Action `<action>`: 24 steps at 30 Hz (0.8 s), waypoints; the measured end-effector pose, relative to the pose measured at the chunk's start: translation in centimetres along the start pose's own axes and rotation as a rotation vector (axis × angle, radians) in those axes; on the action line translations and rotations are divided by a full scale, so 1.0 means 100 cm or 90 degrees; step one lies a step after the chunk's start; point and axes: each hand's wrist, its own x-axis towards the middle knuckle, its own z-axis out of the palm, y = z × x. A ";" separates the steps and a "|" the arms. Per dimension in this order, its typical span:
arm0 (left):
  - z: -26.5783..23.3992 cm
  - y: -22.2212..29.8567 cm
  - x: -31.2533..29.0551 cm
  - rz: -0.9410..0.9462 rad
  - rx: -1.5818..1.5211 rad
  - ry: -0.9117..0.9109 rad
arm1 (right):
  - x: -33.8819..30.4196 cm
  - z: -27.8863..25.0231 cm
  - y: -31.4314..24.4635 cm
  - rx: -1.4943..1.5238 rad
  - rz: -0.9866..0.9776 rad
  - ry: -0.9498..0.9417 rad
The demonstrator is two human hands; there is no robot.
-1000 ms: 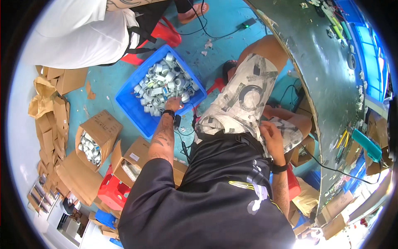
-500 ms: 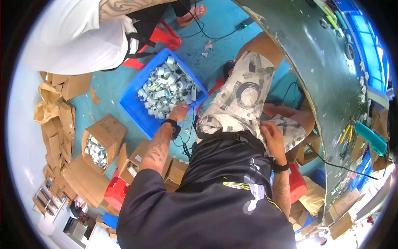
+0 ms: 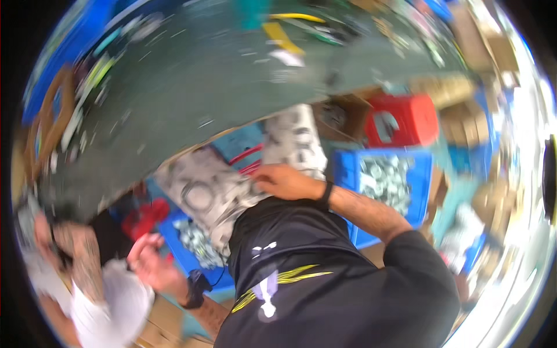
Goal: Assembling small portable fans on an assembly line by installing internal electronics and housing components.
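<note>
1. Turning your head had swung the dark green surface (image 3: pixel 191 87) into view ahead of both hands, and the motion blurred much of the scene.
2. Your left hand (image 3: pixel 152 265), at the bin's edge half a second earlier, was now raised and away from the contents. Its fingers were bent; blur left it impossible to tell whether they gripped anything.
3. The gray-white pieces (image 3: pixel 200 242) lay in the blue bin (image 3: pixel 173 238), just to the right of that hand.
4. Your right hand (image 3: pixel 284 181) rested on the patterned shorts (image 3: pixel 200 185) as before, fingers loosely curled; whether its hidden palm held something could not be told. A second bin (image 3: pixel 346 168) stood to its right, near the forearm.
5. Judging by this, your reach into the pieces had probably ended, with attention shifting toward the surface.
</note>
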 end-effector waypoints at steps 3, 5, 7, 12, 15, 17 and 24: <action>0.074 0.037 0.058 0.260 -0.045 -0.105 | -0.028 -0.020 -0.001 0.036 -0.022 0.130; 0.129 0.048 0.081 0.297 0.083 -0.116 | -0.049 -0.027 -0.003 0.097 -0.023 0.198; 0.187 0.054 0.088 0.277 0.110 -0.150 | -0.077 -0.030 0.020 0.090 -0.054 0.391; 0.219 0.022 0.097 0.233 0.197 -0.188 | -0.175 -0.038 0.094 0.201 0.206 0.829; 0.221 0.021 0.101 0.174 0.266 -0.156 | -0.246 -0.054 0.162 0.118 0.445 0.981; 0.221 0.030 0.102 0.179 0.267 -0.164 | -0.283 -0.058 0.215 -0.055 0.461 0.975; 0.220 0.016 0.104 0.180 0.293 -0.218 | -0.290 -0.056 0.267 -0.446 0.510 0.362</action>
